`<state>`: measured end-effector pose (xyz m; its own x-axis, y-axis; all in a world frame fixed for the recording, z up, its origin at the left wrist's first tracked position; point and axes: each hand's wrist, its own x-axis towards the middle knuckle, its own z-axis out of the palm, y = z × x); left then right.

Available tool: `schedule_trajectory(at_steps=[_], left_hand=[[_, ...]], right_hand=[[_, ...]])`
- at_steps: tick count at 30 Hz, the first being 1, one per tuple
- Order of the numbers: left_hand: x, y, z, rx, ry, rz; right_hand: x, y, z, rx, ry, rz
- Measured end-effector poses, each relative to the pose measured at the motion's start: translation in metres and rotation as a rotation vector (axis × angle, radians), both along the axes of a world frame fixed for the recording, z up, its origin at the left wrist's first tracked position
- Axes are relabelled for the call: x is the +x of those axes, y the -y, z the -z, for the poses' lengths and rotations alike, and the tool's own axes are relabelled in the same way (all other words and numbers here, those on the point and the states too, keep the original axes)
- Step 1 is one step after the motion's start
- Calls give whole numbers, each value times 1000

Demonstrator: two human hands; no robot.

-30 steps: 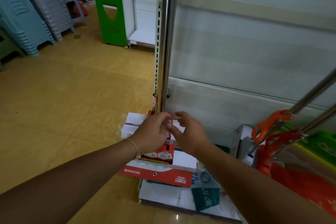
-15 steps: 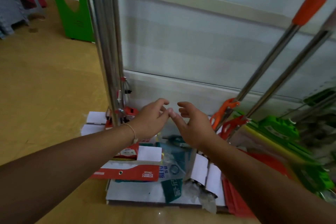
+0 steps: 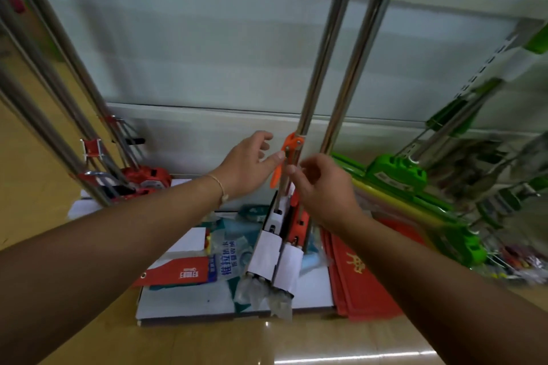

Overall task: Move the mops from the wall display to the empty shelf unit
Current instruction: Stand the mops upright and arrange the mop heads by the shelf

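Hands flank the orange mop (image 3: 318,68), with an open gap to its left and a second mop (image 3: 355,68) just beside it on the right. The left hand (image 3: 249,164) is spread; the right hand (image 3: 324,190) is curled, grip unclear.

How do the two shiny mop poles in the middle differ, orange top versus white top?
The orange-topped mop has an orange grip; the white-topped mop has a pale one. The left hand and right hand meet at the orange-topped mop's orange lever; the white-topped mop stands to its right, with no hand plainly on it. Both are shiny metal poles leaning the same way.
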<state>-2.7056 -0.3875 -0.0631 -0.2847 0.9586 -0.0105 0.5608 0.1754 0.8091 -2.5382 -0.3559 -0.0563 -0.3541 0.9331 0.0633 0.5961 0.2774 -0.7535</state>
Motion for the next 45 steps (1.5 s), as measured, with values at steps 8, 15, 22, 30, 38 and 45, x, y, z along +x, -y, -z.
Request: schedule_trajectory(at_steps=[8,15,22,30,38,45], left_hand=[[42,-43,6,0,121,-119],[55,-58,9,55,41,-147],[42,-73,16,6,-19,-119],[46,-74,18,42,-159,-96],[42,-71,12,-3,-152,14],[34,-74,1,-73,-116,165]], right_hand=[[37,-43,4,-53,-12,92],[29,-67,6,-175,-52,-149],[27,-78,20,-237,-90,-188],[34,-68,24,-179,-41,-176],[40,-61,25,-81,-5,-227],[43,-54,31,-44,39,-259]])
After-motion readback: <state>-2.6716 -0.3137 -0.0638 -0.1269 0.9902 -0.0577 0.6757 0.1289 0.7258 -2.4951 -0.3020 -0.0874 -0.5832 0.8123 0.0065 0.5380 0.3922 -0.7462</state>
